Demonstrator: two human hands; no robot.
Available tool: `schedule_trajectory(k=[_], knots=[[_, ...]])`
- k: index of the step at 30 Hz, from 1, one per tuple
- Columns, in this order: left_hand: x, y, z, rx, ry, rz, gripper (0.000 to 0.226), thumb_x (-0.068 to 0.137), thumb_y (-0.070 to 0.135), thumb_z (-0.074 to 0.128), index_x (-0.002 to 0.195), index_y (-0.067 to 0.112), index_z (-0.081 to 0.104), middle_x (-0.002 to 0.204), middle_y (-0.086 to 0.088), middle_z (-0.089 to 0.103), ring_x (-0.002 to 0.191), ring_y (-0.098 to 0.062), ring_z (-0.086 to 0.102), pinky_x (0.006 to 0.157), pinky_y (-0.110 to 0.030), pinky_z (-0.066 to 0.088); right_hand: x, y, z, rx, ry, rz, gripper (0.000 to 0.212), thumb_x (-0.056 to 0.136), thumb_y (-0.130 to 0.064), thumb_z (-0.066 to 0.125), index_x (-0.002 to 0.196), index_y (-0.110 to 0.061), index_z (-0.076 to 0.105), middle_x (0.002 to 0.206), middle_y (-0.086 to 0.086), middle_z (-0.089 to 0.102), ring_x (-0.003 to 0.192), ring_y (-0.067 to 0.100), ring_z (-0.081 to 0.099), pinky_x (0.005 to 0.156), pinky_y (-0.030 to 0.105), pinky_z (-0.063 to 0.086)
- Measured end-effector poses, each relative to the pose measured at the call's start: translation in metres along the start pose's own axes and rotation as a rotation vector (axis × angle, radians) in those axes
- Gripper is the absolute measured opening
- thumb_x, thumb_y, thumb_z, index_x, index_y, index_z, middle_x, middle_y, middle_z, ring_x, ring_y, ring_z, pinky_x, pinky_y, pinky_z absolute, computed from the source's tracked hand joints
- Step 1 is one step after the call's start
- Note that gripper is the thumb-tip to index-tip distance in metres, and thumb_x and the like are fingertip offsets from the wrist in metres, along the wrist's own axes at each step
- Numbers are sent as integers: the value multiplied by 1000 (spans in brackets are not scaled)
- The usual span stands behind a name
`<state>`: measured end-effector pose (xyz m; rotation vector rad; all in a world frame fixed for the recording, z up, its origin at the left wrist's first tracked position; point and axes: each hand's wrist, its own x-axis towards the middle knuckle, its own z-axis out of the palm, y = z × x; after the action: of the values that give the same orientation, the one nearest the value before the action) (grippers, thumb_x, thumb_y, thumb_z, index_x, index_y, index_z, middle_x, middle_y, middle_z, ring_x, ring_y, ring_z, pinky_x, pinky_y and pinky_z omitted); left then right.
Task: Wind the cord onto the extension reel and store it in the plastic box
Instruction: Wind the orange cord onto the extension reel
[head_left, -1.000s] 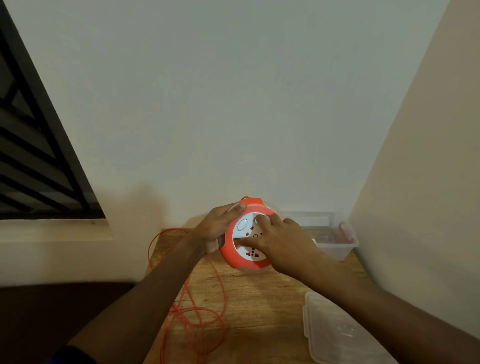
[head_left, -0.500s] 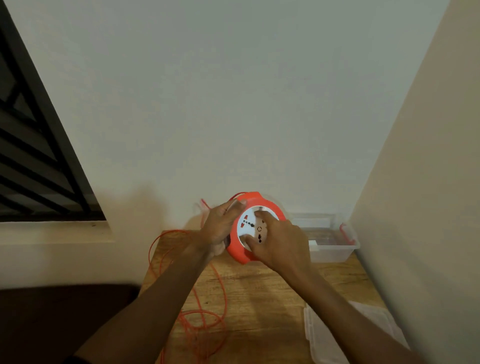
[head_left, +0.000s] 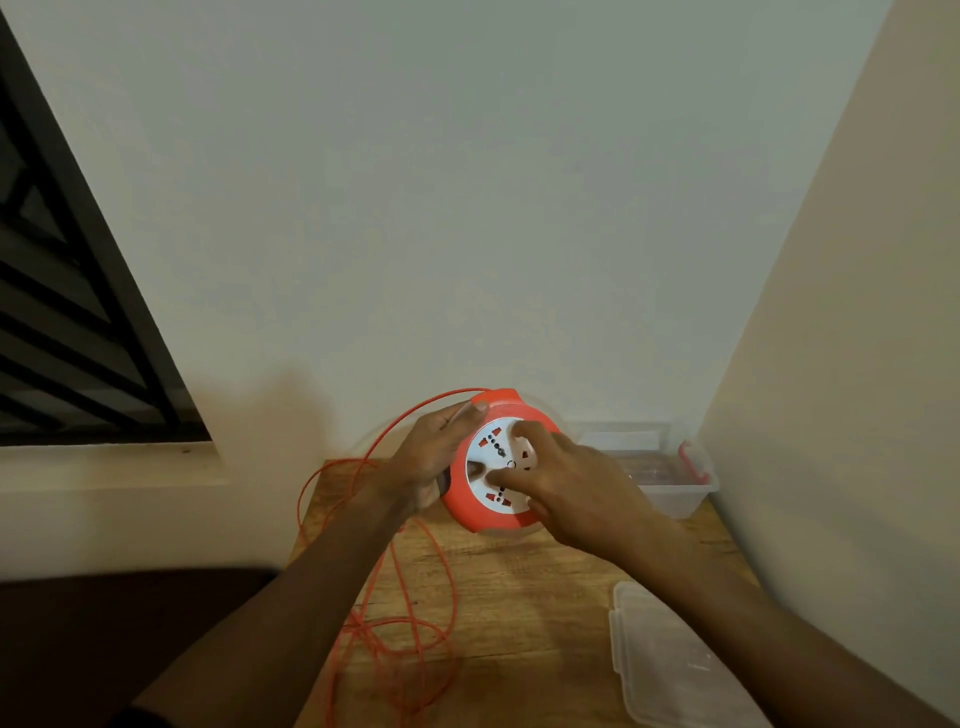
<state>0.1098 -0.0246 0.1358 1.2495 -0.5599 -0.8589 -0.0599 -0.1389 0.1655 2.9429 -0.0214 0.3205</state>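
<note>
Pale walls meet in a corner ahead of me, with a dark barred window (head_left: 67, 312) off to the left, and below them sits the wooden table (head_left: 524, 597) where I work. I hold the orange extension reel (head_left: 496, 462) above the table's far end, tilted so its white socket face looks back at me. My left hand (head_left: 428, 457) grips the reel's left edge, thumb up near the top rim and the other fingers curled behind it. My right hand (head_left: 576, 488) lies across the socket face, fingers (head_left: 524, 428) bent and pressing on the white disc (whether they hook into anything there I cannot tell).

The orange cord (head_left: 400, 613) leaves the top of the reel, arcs over my left hand and drops to the table, where it lies in loose loops beside my left forearm. Against the right wall at the table's far corner stands the clear plastic box (head_left: 675, 493), open, with a red clip (head_left: 691, 460) on its right end. Its clear lid (head_left: 670, 660) lies flat on the table near my right forearm, well apart from the box.
</note>
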Motion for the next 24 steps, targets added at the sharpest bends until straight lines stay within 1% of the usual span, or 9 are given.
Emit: schedule_trajectory(k=[3,5,10,12,14,17,20,22,24], knots=[[-3,3,-1,38,-20,-4,32,97,45,62,119,23,71,108,-9,81,92,-32,80,66,-38,64,3,1,-3,-91,-69,-4,81,84,-22,72,145,-45,25,146,17,37,126,37,45,81,46,56],[-5,4,2,63,-44,2,36,91,48,66,119,25,72,108,-8,81,94,-31,80,68,-39,65,8,-3,-4,-130,-122,-8,83,84,-25,73,145,-44,19,140,19,42,124,39,46,84,48,53],[-6,3,3,60,-45,0,43,83,53,71,117,28,74,112,-8,81,97,-32,79,70,-40,65,18,-9,2,-218,-65,-70,69,85,-31,71,141,-35,31,118,15,63,100,35,63,78,45,55],[-4,1,1,37,-25,22,39,84,54,71,114,29,76,113,-9,80,98,-33,79,72,-41,65,19,-9,5,-163,42,25,63,87,-44,63,142,-33,34,106,9,71,86,29,69,67,38,55],[-2,2,4,-26,24,56,32,84,52,72,105,29,80,110,-11,81,98,-32,79,74,-40,65,20,-12,4,-15,149,237,65,84,-59,53,142,-34,36,99,3,74,77,25,70,60,33,52],[2,0,11,-80,101,109,24,83,49,73,95,31,83,103,-7,82,92,-24,80,75,-36,66,27,-18,5,292,243,519,64,81,-66,49,137,-36,46,105,-2,73,89,23,69,67,34,52],[4,-5,10,-70,140,113,26,82,50,75,94,29,83,99,-9,82,87,-24,80,73,-36,66,27,-23,7,605,164,653,64,86,-57,52,143,-31,42,123,-2,67,108,21,63,83,35,52],[3,-6,7,-73,135,91,26,83,49,76,93,26,83,98,-11,82,84,-24,80,69,-36,65,21,-29,9,550,88,603,70,86,-49,55,148,-27,32,113,-1,70,100,20,65,79,35,53],[3,-4,4,-77,132,57,24,84,48,75,92,27,83,99,-12,82,83,-25,80,66,-36,65,14,-28,7,293,132,497,63,86,-45,57,143,-26,39,99,-1,72,85,21,68,66,32,51]])
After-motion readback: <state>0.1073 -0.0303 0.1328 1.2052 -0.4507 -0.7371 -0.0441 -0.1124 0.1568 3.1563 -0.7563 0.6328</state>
